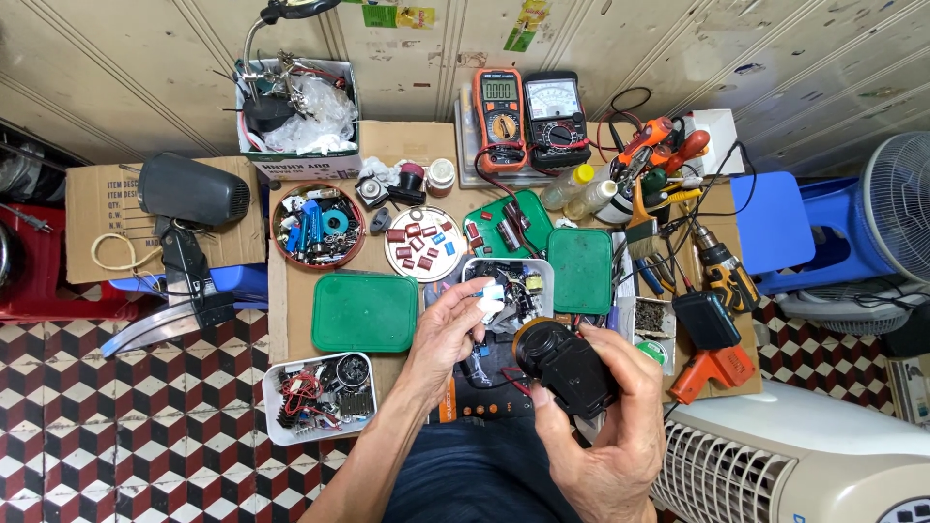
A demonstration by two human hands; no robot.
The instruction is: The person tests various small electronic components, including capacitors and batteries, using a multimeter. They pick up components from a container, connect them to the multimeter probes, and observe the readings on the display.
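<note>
Head view looking down: a black motor-like part [564, 366] is being gripped in the right hand [605, 426] above the lap, while the left hand [448, 334] is pinching a small white piece [491, 298] over an open component tray [506, 291] on the cluttered desk [291, 320], work appearing midway.

The brown counter [295, 291] is covered with green lids [366, 312], parts trays [320, 397], two meters [528, 116] and tools [659, 155].
</note>
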